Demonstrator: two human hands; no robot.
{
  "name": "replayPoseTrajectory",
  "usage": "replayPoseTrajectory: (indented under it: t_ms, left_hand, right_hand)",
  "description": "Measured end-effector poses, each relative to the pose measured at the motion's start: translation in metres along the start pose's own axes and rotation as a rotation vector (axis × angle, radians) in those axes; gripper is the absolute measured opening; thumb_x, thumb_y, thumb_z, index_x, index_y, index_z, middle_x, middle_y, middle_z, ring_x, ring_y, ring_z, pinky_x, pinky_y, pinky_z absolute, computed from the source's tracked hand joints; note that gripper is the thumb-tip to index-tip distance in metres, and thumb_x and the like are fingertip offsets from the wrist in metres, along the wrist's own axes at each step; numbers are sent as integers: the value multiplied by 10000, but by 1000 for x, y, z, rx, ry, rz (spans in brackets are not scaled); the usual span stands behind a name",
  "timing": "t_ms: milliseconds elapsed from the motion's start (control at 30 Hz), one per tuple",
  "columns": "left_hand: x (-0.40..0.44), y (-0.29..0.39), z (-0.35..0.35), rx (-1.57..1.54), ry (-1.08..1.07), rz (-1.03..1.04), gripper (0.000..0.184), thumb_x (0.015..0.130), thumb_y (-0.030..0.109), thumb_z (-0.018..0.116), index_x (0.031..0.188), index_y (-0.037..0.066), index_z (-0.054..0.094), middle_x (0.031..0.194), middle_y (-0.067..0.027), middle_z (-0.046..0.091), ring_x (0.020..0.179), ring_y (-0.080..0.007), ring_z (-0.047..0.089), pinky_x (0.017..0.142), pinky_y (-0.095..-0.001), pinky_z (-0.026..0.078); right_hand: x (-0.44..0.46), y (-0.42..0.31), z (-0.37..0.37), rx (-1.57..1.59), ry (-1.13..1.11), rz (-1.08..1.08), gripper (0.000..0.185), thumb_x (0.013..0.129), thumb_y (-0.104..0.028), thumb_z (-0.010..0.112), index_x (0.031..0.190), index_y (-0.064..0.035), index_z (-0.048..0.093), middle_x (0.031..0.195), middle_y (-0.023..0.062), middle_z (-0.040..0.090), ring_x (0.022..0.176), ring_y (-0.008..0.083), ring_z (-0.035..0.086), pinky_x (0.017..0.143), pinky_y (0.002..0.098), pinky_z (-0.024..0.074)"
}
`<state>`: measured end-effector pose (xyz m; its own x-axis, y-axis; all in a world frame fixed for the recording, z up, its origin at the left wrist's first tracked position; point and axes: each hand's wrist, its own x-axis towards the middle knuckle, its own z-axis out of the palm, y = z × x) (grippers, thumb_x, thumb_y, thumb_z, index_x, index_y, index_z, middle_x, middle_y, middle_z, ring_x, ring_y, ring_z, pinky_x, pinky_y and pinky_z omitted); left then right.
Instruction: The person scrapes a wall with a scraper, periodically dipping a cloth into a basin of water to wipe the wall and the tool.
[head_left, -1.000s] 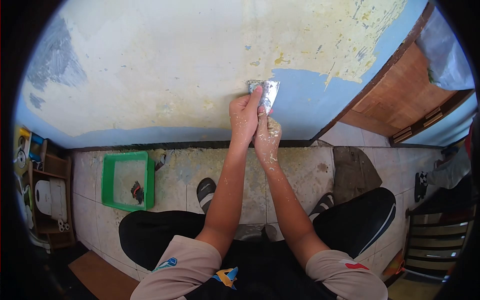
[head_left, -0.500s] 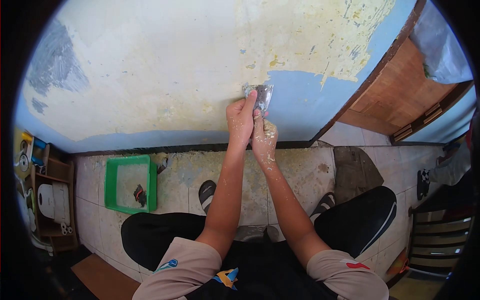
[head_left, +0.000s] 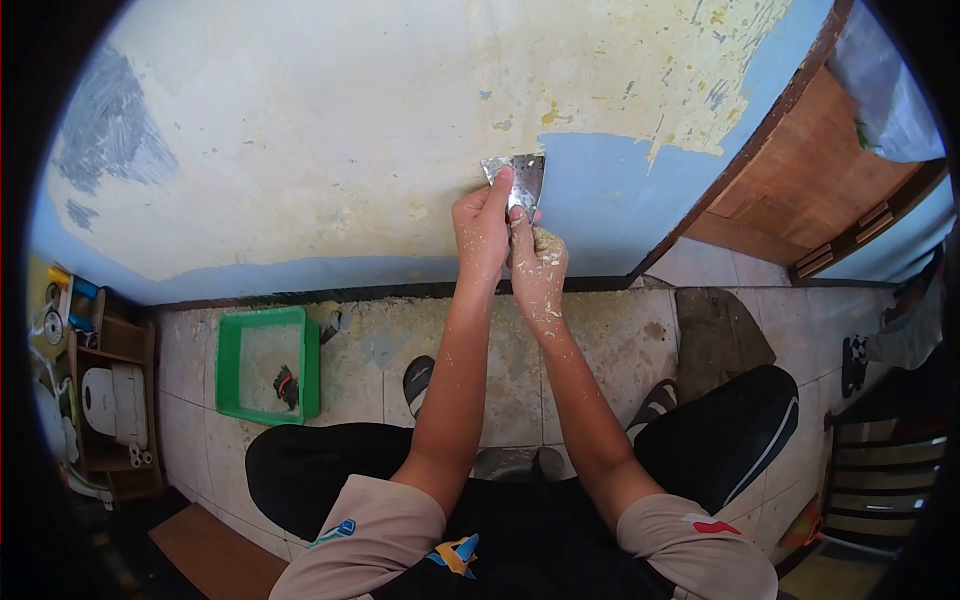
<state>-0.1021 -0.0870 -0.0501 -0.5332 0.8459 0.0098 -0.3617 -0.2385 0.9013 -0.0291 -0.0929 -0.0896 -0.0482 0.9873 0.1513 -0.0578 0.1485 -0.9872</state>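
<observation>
Both my hands grip one scraper [head_left: 528, 180], its metal blade up against the wall [head_left: 330, 130] at the border between bare cream plaster and blue paint [head_left: 610, 190]. My left hand [head_left: 482, 222] is closed on the tool, thumb laid along the blade. Lower down and to the right, my right hand [head_left: 537, 255] is wrapped round it, its thumb also up on the metal. Paint flakes speckle both hands and forearms. My fingers hide the handle.
A green tray [head_left: 312, 375] with a dark object in it stands left on the tiled floor. Scrapings litter the wall's foot. A brown cloth [head_left: 718, 335] lies right, near a wooden panel [head_left: 800, 165]. A shelf [head_left: 115, 400] is far left; a person's leg [head_left: 890, 348] shows far right.
The scraper and both hands have moved slightly up the wall. More of the blade shows bright metal now. The view has shifted a little.
</observation>
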Motion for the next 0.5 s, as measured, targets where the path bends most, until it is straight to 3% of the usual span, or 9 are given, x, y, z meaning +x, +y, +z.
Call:
replayPoseTrajectory:
  t_ms: [33, 100, 167, 267, 333, 500]
  left_hand:
    - [0, 2, 2, 0, 0, -3, 418, 1009, 344, 652, 891, -50, 723, 771, -89, 691, 639, -147, 659, 574, -295, 554]
    - [-1, 4, 4, -31, 51, -16, 423, 1001, 323, 671, 784, -37, 713, 663, -55, 640, 560, -117, 613, 529, -275, 528]
    - [-1, -5, -3, 15, 50, 14, 423, 1000, 322, 674, 776, -36, 714, 657, -52, 641, 561, -118, 618, 526, -270, 517]
    - [-2, -19, -10, 68, 37, 29, 424, 995, 319, 681, 765, -35, 714, 640, -41, 633, 561, -119, 624, 519, -262, 494]
    - [-1, -25, -13, 93, 19, 10, 406, 995, 339, 677, 810, -21, 706, 681, -59, 650, 574, -128, 625, 527, -272, 503]
    - [6, -16, -6, 80, 11, 24, 411, 994, 342, 679, 808, -23, 704, 692, -61, 661, 587, -135, 643, 532, -274, 510]
  right_hand:
    - [1, -1, 0, -2, -15, -23, 520, 1039, -334, 608, 628, -23, 535, 568, -25, 493, 531, 66, 418, 466, 299, 333]
    - [-2, 1, 6, 39, 4, -27, 521, 1041, -334, 604, 631, -21, 540, 564, -20, 496, 529, 66, 422, 466, 298, 339]
    - [-7, 8, 12, 83, 24, -32, 521, 1044, -334, 600, 633, -18, 544, 560, -16, 499, 527, 65, 426, 467, 297, 345]
    - [-8, 29, 15, 92, 74, -22, 514, 1038, -305, 612, 669, 53, 591, 543, 26, 534, 540, 95, 423, 494, 353, 355]
    - [-8, 33, 12, 72, 48, 21, 530, 1050, -360, 589, 643, -22, 552, 563, -8, 524, 510, 67, 448, 455, 293, 351]
    - [2, 25, 7, 142, -22, 110, 537, 1051, -375, 583, 637, -34, 543, 555, -14, 501, 509, 76, 429, 462, 303, 331]
